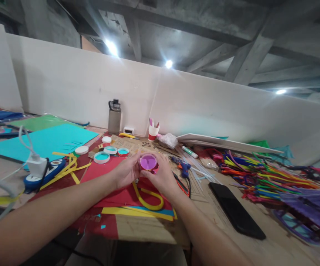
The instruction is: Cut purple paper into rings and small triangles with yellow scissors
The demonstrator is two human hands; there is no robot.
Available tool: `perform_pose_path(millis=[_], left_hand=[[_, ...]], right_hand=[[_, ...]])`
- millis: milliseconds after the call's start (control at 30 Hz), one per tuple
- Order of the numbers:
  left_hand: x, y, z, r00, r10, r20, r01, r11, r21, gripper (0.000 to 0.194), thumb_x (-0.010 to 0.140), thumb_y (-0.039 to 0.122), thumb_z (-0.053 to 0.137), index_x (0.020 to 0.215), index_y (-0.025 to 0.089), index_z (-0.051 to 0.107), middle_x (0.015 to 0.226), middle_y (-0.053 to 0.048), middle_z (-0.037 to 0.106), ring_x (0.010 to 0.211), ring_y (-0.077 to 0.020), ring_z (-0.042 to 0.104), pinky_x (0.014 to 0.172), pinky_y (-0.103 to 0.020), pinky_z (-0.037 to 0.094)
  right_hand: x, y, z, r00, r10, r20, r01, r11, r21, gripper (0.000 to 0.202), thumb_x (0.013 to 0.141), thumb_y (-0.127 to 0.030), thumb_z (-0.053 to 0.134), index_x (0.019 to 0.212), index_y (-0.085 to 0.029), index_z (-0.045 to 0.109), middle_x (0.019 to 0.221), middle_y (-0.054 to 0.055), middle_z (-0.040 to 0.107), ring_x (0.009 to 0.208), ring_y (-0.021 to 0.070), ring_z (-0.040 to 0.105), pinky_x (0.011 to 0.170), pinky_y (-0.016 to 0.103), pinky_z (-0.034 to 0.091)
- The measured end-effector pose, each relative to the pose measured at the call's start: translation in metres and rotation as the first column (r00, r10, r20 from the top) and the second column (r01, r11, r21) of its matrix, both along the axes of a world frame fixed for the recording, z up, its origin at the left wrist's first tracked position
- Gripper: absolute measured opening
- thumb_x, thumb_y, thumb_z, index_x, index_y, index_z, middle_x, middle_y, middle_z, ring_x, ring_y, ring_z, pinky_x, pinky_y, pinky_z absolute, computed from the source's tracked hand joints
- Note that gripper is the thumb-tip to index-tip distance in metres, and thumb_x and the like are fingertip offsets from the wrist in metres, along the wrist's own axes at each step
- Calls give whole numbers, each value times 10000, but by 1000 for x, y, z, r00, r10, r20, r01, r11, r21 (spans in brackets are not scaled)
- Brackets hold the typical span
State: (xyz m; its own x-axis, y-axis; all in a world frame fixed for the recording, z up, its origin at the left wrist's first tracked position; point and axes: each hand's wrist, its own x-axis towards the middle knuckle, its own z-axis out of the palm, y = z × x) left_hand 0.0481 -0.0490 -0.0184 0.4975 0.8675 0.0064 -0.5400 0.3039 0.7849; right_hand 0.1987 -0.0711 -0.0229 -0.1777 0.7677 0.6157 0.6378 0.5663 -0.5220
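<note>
"Hands first: what is in the grip?"

"Each is closed on the same thing, a small round purple-faced piece (148, 162) with a magenta rim. The left hand (128, 171) pinches it from the left, the right hand (161, 175) from the right, with the right thumb along the lower edge."

"A shallow tub or a flat disc?"

"Hard to say; the fingers cover much of the side and the view is soft there."

"And where is it?"

"Between both hands, over the flat red paper sheet (115, 195) on the brown table (204, 203). Nearer the body, a thick yellow bent tube (151, 208) curves across the same paper; its upper end runs up close under the hands."

"What stands about them?"

"Beyond the left hand, three round white-rimmed tubs with turquoise insides (101, 157) sit close together. Just beside the right hand lies a blue plastic glue gun (185, 169), and farther right a black rectangular phone (236, 210)."

"Anything behind?"

"A grey bottle with a black cap (114, 121) stands by the white wall panel (76, 81), left of a red-and-white paper cup (153, 133) of pens."
</note>
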Motion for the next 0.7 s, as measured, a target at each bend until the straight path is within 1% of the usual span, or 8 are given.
perform_pose_path(millis=[67, 100, 233, 333, 400, 500, 600, 700], left_hand=[[-2, 2, -1, 999, -42, -10, 41, 999, -33, 339, 928, 366, 495, 1039, 114, 692, 973, -132, 721, 787, -173, 677, 632, -240, 536], [-3, 3, -2, 999, -41, -20, 40, 999, -33, 312, 915, 349, 522, 1032, 114, 692, 957, -131, 721, 765, -172, 675, 608, -236, 530], [-4, 5, -7, 999, 19, -44, -17, 999, 30, 199, 830, 240, 653, 979, 115, 697, 914, -114, 718, 721, -159, 659, 579, -221, 515], [-4, 6, -10, 997, 29, -65, -26, 998, 52, 174, 810, 251, 678, 913, 112, 696, 825, -97, 706, 676, -146, 643, 586, -224, 518], [-5, 6, -11, 995, 21, -100, -15, 998, 57, 192, 804, 282, 687, 900, 116, 693, 828, -97, 703, 688, -147, 644, 616, -238, 530], [-7, 7, -12, 987, 30, -156, -18, 997, 79, 215, 772, 310, 721, 880, 127, 690, 853, -95, 695, 714, -146, 642, 647, -248, 537], [-9, 8, -12, 967, 86, -239, -54, 989, 134, 228, 722, 305, 765, 844, 129, 687, 805, -77, 671, 671, -131, 627, 611, -229, 522], [-12, 8, -9, 938, 153, -311, -99, 978, 182, 304, 695, 317, 782, 910, 127, 682, 810, -67, 659, 603, -115, 605, 522, -212, 493]], right_hand=[[0, 1, -2, 1000, 2, -4, -2, 1000, -10, 490, 682, -227, 753, 1140, -199, 580, 1173, 59, 607, 1116, 243, 507, 994, 393, 373], [0, 1, -3, 1000, 0, -7, 0, 1000, -18, 499, 681, -235, 756, 1145, -196, 577, 1177, 63, 606, 1119, 246, 508, 993, 397, 375], [0, 2, -4, 999, -26, -37, 25, 999, -30, 545, 693, -235, 746, 1195, -181, 540, 1217, 89, 587, 1154, 252, 495, 1013, 410, 365], [2, 2, -2, 1000, -30, -10, 29, 999, -37, 486, 701, -226, 734, 1153, -188, 559, 1184, 82, 598, 1125, 252, 505, 1003, 415, 369], [3, 2, -1, 999, -34, 11, 35, 999, -42, 457, 699, -221, 732, 1127, -193, 572, 1154, 77, 606, 1101, 254, 509, 991, 420, 376], [4, 1, -2, 999, -33, 30, 34, 999, -40, 470, 695, -240, 747, 1129, -192, 573, 1156, 85, 602, 1104, 263, 503, 988, 436, 377], [4, 1, -4, 998, -35, 49, 37, 998, -47, 494, 684, -262, 765, 1135, -194, 575, 1161, 83, 598, 1111, 267, 495, 981, 439, 384], [4, 1, -5, 998, -37, 57, 40, 998, -51, 517, 686, -270, 772, 1153, -187, 567, 1169, 85, 595, 1120, 267, 491, 992, 437, 383]])
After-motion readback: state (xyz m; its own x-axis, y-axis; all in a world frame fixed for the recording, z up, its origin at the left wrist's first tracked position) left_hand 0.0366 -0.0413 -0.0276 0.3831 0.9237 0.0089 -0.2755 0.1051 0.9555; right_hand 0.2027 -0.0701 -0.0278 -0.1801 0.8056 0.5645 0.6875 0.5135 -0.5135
